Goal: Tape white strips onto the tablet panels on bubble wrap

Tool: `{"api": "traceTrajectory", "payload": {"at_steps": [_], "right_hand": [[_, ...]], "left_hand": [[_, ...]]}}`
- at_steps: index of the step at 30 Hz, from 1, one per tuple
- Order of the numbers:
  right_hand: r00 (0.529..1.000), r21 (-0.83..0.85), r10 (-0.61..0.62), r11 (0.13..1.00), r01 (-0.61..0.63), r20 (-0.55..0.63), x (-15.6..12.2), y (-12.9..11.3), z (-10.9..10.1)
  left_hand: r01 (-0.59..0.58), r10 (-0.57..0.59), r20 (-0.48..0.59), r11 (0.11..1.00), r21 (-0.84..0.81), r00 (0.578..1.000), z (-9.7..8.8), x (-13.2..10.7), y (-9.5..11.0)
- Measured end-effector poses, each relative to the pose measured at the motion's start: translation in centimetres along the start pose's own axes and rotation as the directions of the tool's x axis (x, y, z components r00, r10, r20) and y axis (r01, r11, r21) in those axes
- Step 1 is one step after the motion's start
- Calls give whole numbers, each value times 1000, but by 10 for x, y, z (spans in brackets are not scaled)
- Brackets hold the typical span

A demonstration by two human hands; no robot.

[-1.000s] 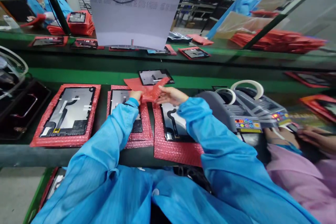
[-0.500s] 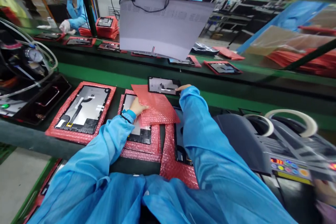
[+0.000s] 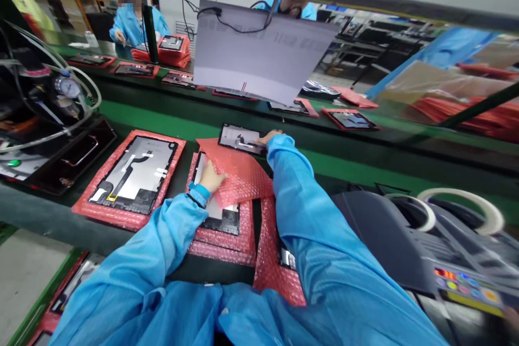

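My left hand (image 3: pixel 211 177) is closed on the edge of a red bubble-wrap bag (image 3: pixel 245 175), thumb on top. Beneath the bag lies a tablet screen panel (image 3: pixel 225 223), partly covered, on a stack of red bubble wrap. My right hand (image 3: pixel 269 137) grips the right end of another tablet panel (image 3: pixel 237 137), its grey back facing up. That panel sits just beyond the bag's far edge, close to its opening; whether it rests on anything I cannot tell. Under my right forearm, more red bubble wrap (image 3: pixel 265 259) and a dark panel are mostly hidden.
On the left, a tablet panel (image 3: pixel 140 165) lies on red wrap beside a machine with a pressure gauge (image 3: pixel 68 87). A tape dispenser (image 3: pixel 385 238) stands at right. Behind a hanging monitor (image 3: pixel 261 48), panels line a raised shelf, and a co-worker (image 3: pixel 138 24) sits beyond.
My right hand and its panel have shifted slightly left, towards the bag. My left hand keeps its hold on the bag. The camera view has tilted a little.
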State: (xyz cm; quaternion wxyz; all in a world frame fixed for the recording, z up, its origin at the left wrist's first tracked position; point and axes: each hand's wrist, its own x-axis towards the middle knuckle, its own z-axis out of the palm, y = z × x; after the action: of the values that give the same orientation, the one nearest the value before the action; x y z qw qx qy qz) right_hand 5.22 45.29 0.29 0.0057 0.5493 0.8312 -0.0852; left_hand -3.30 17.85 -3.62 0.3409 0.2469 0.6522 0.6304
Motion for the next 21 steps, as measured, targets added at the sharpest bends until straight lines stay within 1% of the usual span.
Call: {"api": "traceTrajectory", "payload": {"at_steps": [2,4,6,10,13,15,16,18,21], "right_hand": [[1000,-45,-30,999,31,5,6,-7,-4],[993,-62,-111,992,113,40,13,-13,-5],[986,-84,-142,985,149,81,21,-20,-4],[985,-90,-112,988,125,134,39,-29,1],[973,34,-129,992,124,191,49,-30,3],[966,120,-179,980,158,186,48,-31,2],[962,126,-203,975,182,181,45,-32,2],[959,61,-210,977,202,188,36,-37,-1],[966,-65,-174,980,190,193,22,-50,-8]], "left_hand": [[2,-2,-9,1000,-28,1000,0,-2,-2],[9,-10,-12,999,-49,1000,1,-3,-4],[14,-14,-7,999,-47,1000,1,-5,-5],[15,-15,-6,1000,-9,1000,-1,-7,-4],[-6,6,-6,1000,-18,1000,-2,-7,-5],[-25,25,-10,999,-39,1000,-1,-6,-7],[-32,31,-18,998,-54,999,-1,-5,-9],[-39,37,-30,996,-86,999,0,-4,-13],[-28,24,-32,991,-131,999,2,-1,-16]]}}
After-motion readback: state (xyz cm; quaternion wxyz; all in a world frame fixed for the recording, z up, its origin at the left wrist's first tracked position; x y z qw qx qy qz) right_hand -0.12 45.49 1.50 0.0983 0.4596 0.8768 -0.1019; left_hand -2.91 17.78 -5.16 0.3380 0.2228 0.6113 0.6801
